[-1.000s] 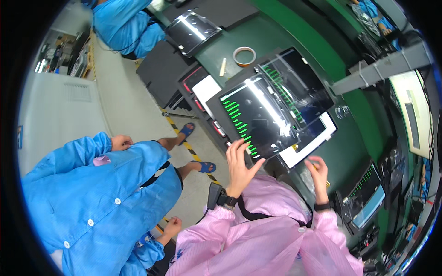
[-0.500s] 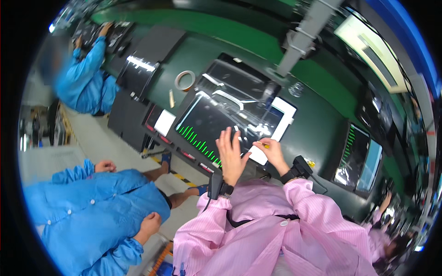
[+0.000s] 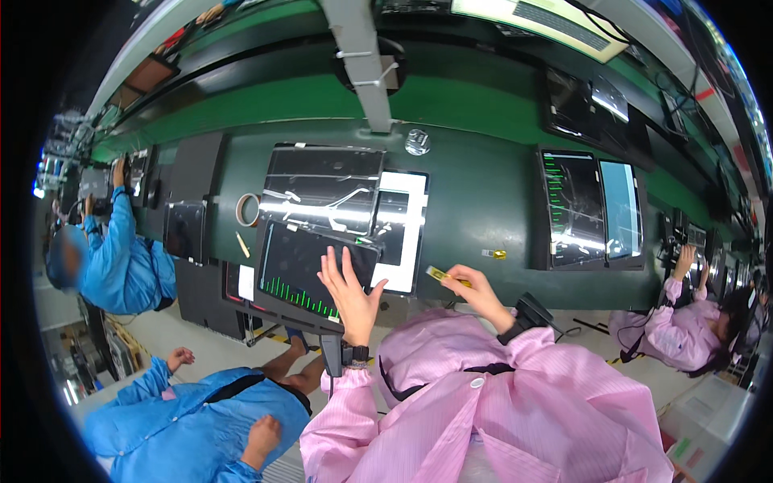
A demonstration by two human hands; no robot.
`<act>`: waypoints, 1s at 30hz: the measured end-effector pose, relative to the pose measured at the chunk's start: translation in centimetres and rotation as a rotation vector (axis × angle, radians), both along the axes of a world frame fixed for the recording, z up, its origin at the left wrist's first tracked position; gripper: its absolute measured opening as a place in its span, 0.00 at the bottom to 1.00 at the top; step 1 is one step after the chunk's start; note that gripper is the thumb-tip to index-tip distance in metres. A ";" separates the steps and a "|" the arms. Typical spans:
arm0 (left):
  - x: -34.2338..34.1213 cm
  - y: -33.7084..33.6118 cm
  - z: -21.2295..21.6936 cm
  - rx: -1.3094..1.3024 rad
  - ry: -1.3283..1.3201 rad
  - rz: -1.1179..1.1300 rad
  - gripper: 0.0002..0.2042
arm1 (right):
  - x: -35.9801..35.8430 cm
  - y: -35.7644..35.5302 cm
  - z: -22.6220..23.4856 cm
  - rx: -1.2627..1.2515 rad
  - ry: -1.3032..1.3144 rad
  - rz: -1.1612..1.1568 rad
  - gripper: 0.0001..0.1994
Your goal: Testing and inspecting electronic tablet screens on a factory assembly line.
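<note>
My left hand (image 3: pixel 349 295) is open, its fingers spread over the right end of a dark glossy screen panel (image 3: pixel 310 256) with green marks along its near edge. I cannot tell whether the fingertips touch the panel. To the right, my right hand (image 3: pixel 477 292) pinches a small flat yellow piece (image 3: pixel 439 274) between thumb and fingers, above the green table (image 3: pixel 475 193). Another small piece, gold and white (image 3: pixel 499 254), lies on the table just beyond this hand. Behind the screen panel lies a film-covered dark panel (image 3: pixel 322 173), beside a white-bordered dark panel (image 3: pixel 413 217).
A tape roll (image 3: pixel 240 211) and a slim pale stick (image 3: pixel 242 244) lie left of the panels. Farther right are two panels on a dark tray (image 3: pixel 554 264). A grey post (image 3: pixel 362 72) rises at the back. A person in blue (image 3: pixel 209 419) stands close on the left.
The view has turned, so the table now lies level. My right hand has moved away from the panels to the right with the yellow piece; my left hand stays over the screen panel.
</note>
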State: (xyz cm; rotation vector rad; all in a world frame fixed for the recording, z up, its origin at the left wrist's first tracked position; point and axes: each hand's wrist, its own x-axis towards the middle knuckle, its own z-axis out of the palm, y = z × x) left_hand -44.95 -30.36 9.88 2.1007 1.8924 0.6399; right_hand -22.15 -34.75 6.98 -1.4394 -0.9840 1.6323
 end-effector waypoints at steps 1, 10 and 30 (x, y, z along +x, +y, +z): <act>0.9 0.0 0.3 0.029 -0.065 -0.073 0.43 | 1.4 -1.0 0.7 -0.003 0.028 -0.039 0.06; 17.8 -0.6 2.5 -0.101 -0.408 -0.661 0.24 | 14.2 -8.6 2.9 0.078 0.188 -0.670 0.08; 46.4 25.5 -4.1 -0.133 -0.210 -0.462 0.20 | 65.3 -3.3 -3.7 0.252 -0.417 -1.175 0.15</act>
